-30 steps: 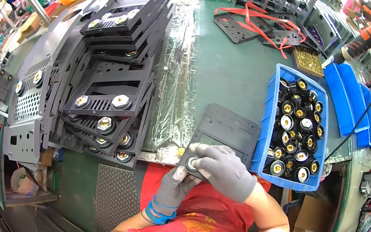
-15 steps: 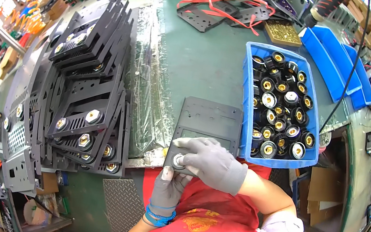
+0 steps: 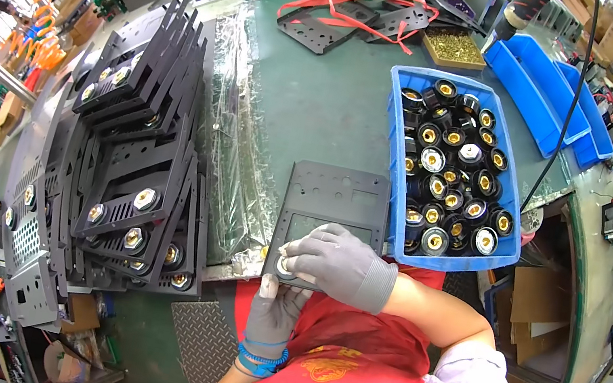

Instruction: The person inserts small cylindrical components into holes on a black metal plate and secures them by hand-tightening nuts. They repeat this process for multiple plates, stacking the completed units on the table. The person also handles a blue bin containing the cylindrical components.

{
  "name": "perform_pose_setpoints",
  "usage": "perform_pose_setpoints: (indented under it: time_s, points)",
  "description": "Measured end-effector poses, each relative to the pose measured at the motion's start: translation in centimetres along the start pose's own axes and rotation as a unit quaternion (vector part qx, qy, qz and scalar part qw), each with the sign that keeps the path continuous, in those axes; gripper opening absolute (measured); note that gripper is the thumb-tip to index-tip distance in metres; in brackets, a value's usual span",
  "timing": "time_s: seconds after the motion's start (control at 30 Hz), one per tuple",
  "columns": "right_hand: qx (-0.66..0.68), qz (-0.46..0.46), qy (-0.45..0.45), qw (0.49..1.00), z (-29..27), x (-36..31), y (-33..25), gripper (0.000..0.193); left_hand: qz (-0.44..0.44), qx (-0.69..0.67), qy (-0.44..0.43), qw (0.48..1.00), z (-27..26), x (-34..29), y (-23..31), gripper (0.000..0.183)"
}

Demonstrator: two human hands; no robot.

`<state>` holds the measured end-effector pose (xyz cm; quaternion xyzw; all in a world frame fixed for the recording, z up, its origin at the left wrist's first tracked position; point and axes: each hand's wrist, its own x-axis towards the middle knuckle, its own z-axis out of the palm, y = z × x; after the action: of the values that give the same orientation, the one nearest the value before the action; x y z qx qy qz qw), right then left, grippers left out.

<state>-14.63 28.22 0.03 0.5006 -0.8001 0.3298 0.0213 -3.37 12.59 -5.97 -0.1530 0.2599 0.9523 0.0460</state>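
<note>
A black metal panel (image 3: 338, 197) with cutouts lies on the bench, its near edge reaching the bench's front edge. My right hand (image 3: 338, 265), in a grey glove, bends over the panel's near left corner. Its fingers close around a round silver nut (image 3: 283, 266), mostly covered by them. Just below that corner is my left hand (image 3: 275, 313), also gloved, thumb up and fingers curled under the panel's near edge. What those fingers grip is hidden. Right of the panel stands a blue bin (image 3: 512, 257) with many black round fittings (image 3: 435, 241) with brass centres.
Stacked black metal panels (image 3: 129, 197) with fittings attached rise at the left, beside a strip of clear plastic film (image 3: 235, 154). Farther back are red strapping (image 3: 340, 2), a tray of small brass parts (image 3: 454, 49) and blue bins (image 3: 537, 93). A black cable (image 3: 571, 107) hangs at the right.
The view has shifted slightly, moving the panel and bin a little left in the picture. My right fingers have turned slightly over the nut; my left hand keeps its place beneath the corner.
</note>
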Motion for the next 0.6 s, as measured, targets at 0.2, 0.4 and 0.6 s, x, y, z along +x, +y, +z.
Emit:
perform_pose_setpoints:
  time_s: [0.2, 0.4, 0.6]
  points:
    - [-0.050, 0.074, -0.081, 0.993, -1.3, 1.0, -1.8, 0.018, -0.009, -0.010, 0.001, 1.000, -0.4, -0.1, -0.1, 0.051]
    - [0.031, 0.069, -0.035, 0.997, -0.2, -0.1, -0.9, 0.020, -0.005, 0.006, -0.006, 1.000, 0.4, 0.0, -0.2, 0.051]
    - [0.015, 0.049, -0.064, 0.997, -0.4, 0.7, -1.2, 0.021, -0.006, 0.004, -0.007, 1.000, 0.3, -0.5, 0.5, 0.051]
